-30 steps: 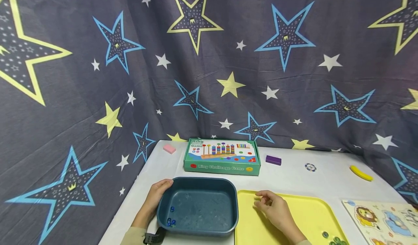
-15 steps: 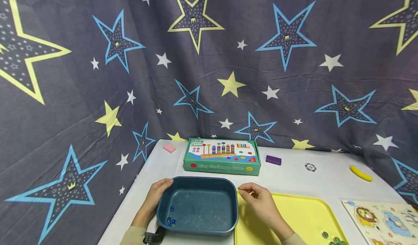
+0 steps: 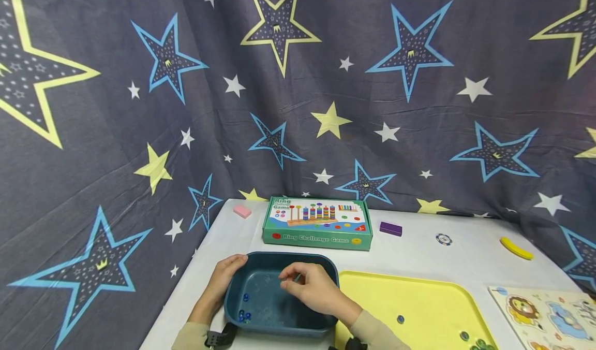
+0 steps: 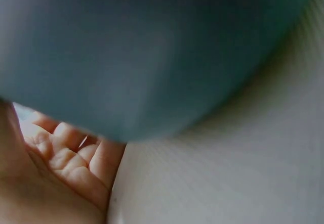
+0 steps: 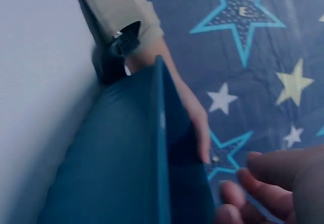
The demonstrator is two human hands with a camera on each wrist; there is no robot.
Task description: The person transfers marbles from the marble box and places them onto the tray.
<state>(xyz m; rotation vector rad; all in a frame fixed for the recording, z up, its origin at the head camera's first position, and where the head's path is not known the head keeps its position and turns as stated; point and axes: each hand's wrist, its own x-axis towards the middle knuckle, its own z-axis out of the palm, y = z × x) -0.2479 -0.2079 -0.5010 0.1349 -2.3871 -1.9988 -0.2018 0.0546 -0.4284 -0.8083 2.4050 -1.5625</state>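
My left hand [image 3: 224,279] grips the left rim of a dark blue-green plastic bin [image 3: 288,331]; in the left wrist view, curled fingers [image 4: 66,153] show beside the bin wall. Several blue glass marbles [image 3: 244,316] lie in the bin's near left corner, one slightly apart. Over the bin's inside hovers my right hand [image 3: 314,288], thumb and fingers curled toward each other. Whether something small sits between its fingertips is hidden. In the right wrist view those fingers [image 5: 266,188] are beside the bin's rim, and no held object shows.
Right of the bin is a yellow tray [image 3: 433,288] with one blue marble [image 3: 400,319] and several green marbles [image 3: 480,344]. Behind stand a Ring Challenge Game box [image 3: 316,240], a pink block [image 3: 242,212], a purple block [image 3: 390,229], a chip [image 3: 444,239] and a yellow curved piece [image 3: 517,248]. An animal board [image 3: 540,314] lies right.
My right hand has moved left from above the yellow tray to over the bin. The blue marble on the tray now shows. My left hand keeps its grip on the rim.
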